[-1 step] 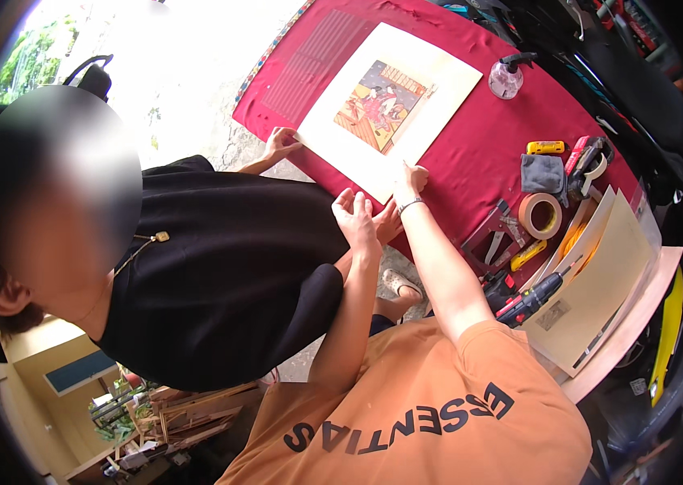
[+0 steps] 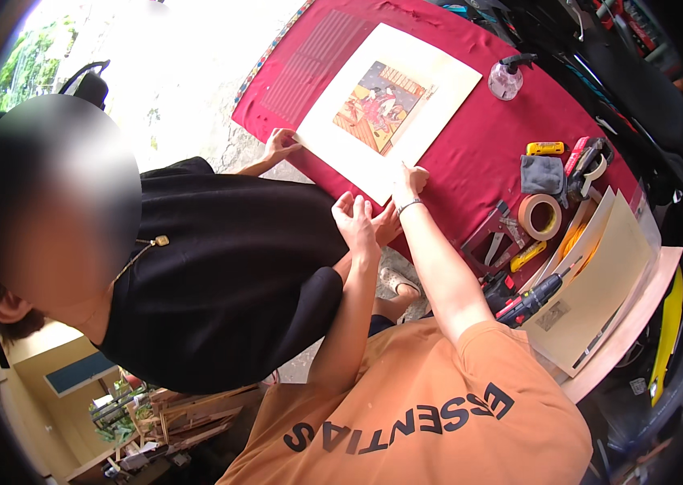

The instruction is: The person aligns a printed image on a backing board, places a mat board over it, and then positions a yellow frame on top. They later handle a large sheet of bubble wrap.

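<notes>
Extending an index finger over the near corner of the cream board (image 2: 438, 69), the right hand (image 2: 411, 183) holds its other fingers folded; I cannot tell whether it grips the edge. I see the left hand (image 2: 355, 218) just left of it, fingers loosely bent and parted, no object visible in it.

The board lies flat on the red cloth (image 2: 471, 149), left of its middle, with a colored print (image 2: 382, 107) at its center. At the left, I see a co-worker in a black top (image 2: 228, 267), one hand (image 2: 281, 145) at the board's left corner; the other hand (image 2: 387, 224) is partly hidden behind the left hand.

I locate a spray bottle (image 2: 505, 82) at the far right. Nearer on the right are a gray rag (image 2: 543, 175), a tape roll (image 2: 526, 216) and a power drill (image 2: 531, 301).
</notes>
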{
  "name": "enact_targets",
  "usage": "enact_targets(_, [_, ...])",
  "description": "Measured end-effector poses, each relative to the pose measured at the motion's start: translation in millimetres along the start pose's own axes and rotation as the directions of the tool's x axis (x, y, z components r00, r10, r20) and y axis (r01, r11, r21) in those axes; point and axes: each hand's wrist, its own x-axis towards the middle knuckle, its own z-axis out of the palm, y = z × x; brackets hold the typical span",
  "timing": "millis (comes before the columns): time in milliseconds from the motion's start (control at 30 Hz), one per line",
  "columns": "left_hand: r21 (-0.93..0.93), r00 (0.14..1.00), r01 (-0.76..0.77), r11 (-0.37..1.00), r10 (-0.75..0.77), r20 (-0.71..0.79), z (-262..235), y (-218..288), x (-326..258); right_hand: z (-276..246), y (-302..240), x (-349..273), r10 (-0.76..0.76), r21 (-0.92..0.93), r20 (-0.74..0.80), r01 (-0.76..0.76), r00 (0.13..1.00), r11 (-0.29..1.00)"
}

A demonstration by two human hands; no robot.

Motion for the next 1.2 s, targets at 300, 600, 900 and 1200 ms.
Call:
enact_targets(300, [0.156, 0.987, -0.015, 0.988, -0.01, 0.162, -38.9, -37.0, 9.3, 3.6, 4.3, 23.7, -0.235, 0.551, 0.18, 0.1, 0.955, 0.829])
enact_targets(600, [-0.177, 0.983, 0.177, 0.968, -0.166, 0.074, -38.3, -45.0, 18.9, -98.9, -14.4, -43.1, -0.328, 0.649, 0.235, 0.103, 0.915, 0.754])
enact_targets(900, [-0.207, 0.979, -0.195, 0.959, 0.204, 0.025, 2.4, -12.0, 61.9, -156.2, 66.7, -13.3, -0.264, 0.435, 0.201, 0.155, 0.943, 0.887])
enact_targets(1200, [-0.006, 0.328, -0.884, 0.467, 0.629, 0.705, -0.1, 39.3, -70.0, -221.9, -18.4, -63.6, -0.42, 0.653, 0.606, -0.12, 0.675, 0.748])
